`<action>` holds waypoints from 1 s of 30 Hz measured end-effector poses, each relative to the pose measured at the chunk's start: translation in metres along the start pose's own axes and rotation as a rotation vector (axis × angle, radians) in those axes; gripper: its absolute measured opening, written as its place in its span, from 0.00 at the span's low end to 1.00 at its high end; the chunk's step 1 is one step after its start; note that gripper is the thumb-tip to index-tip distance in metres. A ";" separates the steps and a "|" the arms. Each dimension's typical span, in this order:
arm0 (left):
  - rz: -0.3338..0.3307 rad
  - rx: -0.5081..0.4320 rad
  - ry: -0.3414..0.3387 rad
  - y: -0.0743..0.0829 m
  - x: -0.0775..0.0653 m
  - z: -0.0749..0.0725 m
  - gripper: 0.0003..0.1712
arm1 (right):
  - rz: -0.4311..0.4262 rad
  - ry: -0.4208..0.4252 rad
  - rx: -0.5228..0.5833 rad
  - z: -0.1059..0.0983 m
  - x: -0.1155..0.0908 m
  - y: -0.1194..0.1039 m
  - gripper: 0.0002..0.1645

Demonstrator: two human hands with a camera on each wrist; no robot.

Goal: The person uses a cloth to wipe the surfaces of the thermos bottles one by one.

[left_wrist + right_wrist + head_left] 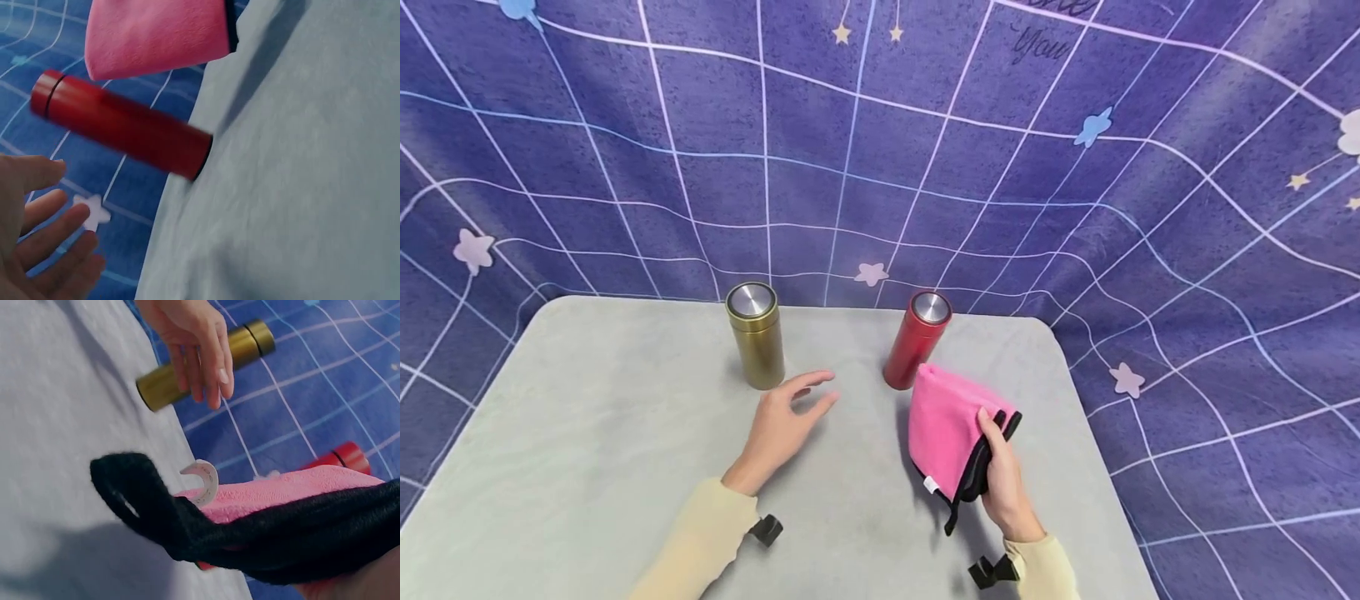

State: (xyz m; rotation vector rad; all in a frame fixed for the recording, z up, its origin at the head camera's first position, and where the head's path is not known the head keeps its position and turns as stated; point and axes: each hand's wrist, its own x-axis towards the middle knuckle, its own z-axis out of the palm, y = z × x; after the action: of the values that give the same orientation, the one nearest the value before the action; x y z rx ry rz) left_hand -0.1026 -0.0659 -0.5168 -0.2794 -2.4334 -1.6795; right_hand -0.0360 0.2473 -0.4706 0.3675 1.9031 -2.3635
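Observation:
My right hand (1006, 483) grips a folded pink cloth (943, 425) by its black-trimmed edge, thumb on top. A black hanging loop (128, 481) and a small white tag (206, 481) stick out from that edge. Just beyond the cloth stands a red thermos flask (913, 346) with a silver-topped lid. The cloth overlaps its lower part in the right wrist view. Over the table, my left hand (781, 421) has its fingers loosely extended and holds nothing. Behind it, a gold thermos flask (760, 354) stands upright.
Both flasks stand toward the back edge of the pale table (587, 433). A purple-blue curtain (820, 192) with a grid and star pattern hangs behind the table and along its right side. Black wrist straps (766, 530) show at both sleeves.

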 end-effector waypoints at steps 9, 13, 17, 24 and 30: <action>-0.075 -0.116 0.108 -0.025 -0.013 -0.042 0.16 | 0.007 -0.081 -0.030 0.031 0.010 0.007 0.18; -0.086 -0.122 0.150 -0.034 -0.013 -0.068 0.16 | -0.006 -0.108 -0.046 0.048 0.022 0.009 0.19; -0.087 -0.115 0.203 -0.039 -0.010 -0.093 0.16 | -0.024 -0.144 -0.068 0.067 0.037 0.009 0.22; -0.049 -0.140 0.271 -0.046 0.010 -0.120 0.20 | -0.051 -0.167 -0.084 0.090 0.061 0.004 0.27; 0.067 -0.191 0.203 -0.044 0.032 -0.137 0.27 | -0.078 -0.198 -0.086 0.110 0.073 -0.005 0.27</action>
State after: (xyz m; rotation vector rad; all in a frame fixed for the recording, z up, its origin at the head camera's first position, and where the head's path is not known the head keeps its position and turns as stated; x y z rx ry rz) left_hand -0.1400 -0.2073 -0.5009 -0.2019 -2.1012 -1.8169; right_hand -0.1224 0.1479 -0.4620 0.0507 1.9503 -2.2580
